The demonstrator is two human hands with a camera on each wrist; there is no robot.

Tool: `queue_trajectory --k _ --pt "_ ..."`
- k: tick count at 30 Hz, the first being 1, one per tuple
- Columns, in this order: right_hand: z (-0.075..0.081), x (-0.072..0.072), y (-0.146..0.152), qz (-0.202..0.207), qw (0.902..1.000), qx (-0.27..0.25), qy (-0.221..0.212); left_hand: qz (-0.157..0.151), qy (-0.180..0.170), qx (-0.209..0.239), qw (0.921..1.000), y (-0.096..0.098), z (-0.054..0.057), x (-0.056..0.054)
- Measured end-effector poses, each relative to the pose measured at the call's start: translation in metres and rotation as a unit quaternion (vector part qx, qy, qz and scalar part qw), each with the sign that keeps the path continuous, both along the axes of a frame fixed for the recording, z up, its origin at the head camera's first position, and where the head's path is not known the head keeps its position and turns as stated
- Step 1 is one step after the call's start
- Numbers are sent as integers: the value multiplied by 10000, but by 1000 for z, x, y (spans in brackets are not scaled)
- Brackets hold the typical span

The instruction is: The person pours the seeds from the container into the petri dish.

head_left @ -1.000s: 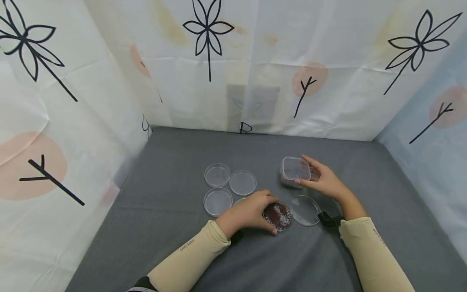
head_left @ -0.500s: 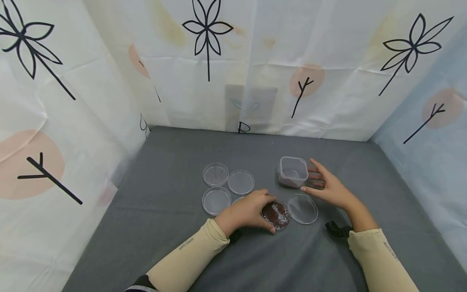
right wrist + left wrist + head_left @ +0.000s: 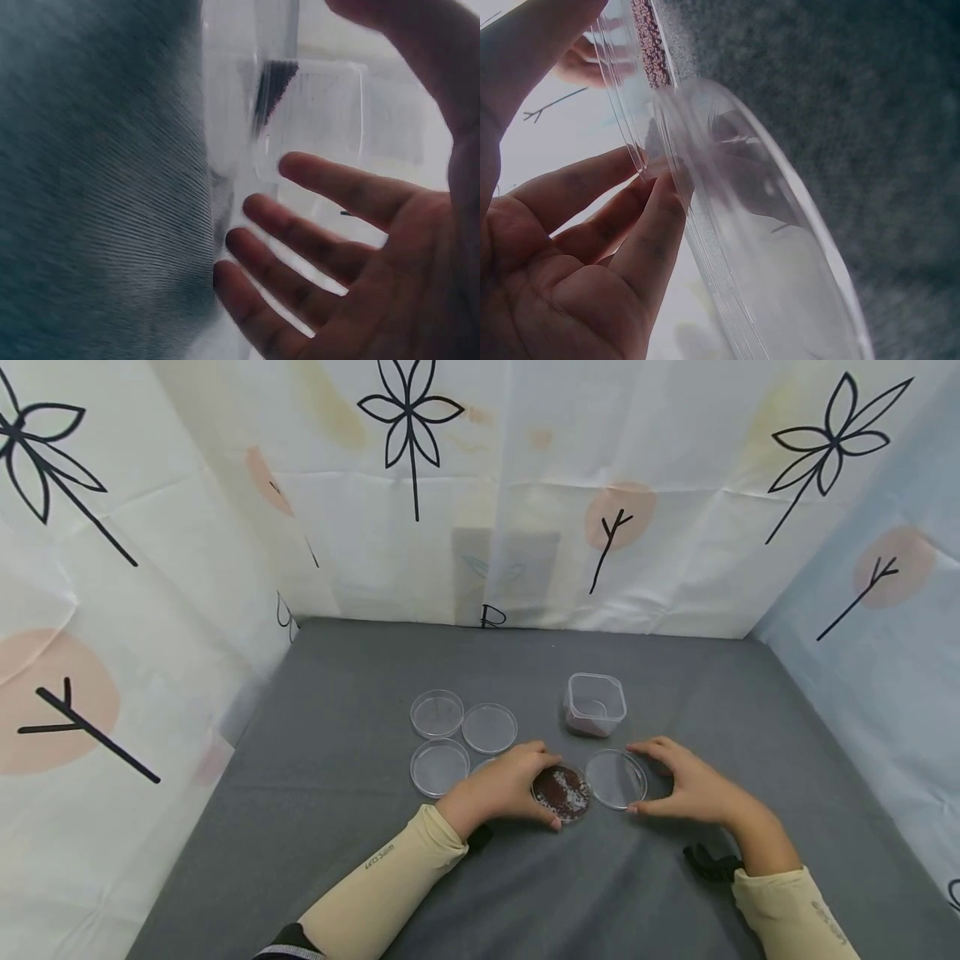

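My left hand (image 3: pixel 504 787) holds a clear petri dish (image 3: pixel 561 793) of reddish-brown granules, thumb on its near side and fingers on its far side. The granules cover the bottom unevenly, with pale patches. Directly right of it lies a clear round lid or dish (image 3: pixel 616 779). My right hand (image 3: pixel 697 787) spreads around that round piece's right side, thumb and forefinger apart with the tips right at its rim. In the right wrist view the fingers (image 3: pixel 322 247) are straight and separated. A nearby clear dish (image 3: pixel 780 247) looms large in the left wrist view.
Behind the hands stands a square clear tub (image 3: pixel 595 704) with some reddish granules at its bottom. Clear petri dishes (image 3: pixel 440 768) sit grouped to the left, one partly hidden by the left hand. Patterned cloth walls (image 3: pixel 525 485) enclose the grey tabletop (image 3: pixel 360 693).
My right hand has let go of the square tub and moved nearer to me, to the rim of the clear round piece. The left hand stays on the granule-filled dish.
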State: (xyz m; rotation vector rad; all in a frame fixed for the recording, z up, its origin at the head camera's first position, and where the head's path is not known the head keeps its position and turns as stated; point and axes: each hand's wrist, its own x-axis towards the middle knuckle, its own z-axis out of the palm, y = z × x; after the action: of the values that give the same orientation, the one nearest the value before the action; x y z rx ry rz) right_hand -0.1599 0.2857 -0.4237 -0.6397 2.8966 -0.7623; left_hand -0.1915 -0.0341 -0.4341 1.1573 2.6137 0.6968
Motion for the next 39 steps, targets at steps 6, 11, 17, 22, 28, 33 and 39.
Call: queue_trajectory --k 6,11,17,22,28,33,39 --pt "0 2 -5 65 9995 248 -164 26 38 41 10000 -1 0 -2" --pt "-2 -1 -6 -32 9994 327 -90 20 42 62 10000 -1 -1 -2" --pt "-3 -4 -6 -46 9996 268 11 39 3 53 10000 1 -1 0" --pt "-2 -3 -3 -77 9997 11 212 44 74 45 10000 1 0 0" --pt "3 1 -6 -70 9975 -478 526 21 54 8 10000 0 5 1" --pt "6 2 -12 -14 9951 -758 632 26 54 -15 10000 0 4 0" --pt "6 2 -19 265 9903 -1315 356 67 18 -62 10000 0 2 0"
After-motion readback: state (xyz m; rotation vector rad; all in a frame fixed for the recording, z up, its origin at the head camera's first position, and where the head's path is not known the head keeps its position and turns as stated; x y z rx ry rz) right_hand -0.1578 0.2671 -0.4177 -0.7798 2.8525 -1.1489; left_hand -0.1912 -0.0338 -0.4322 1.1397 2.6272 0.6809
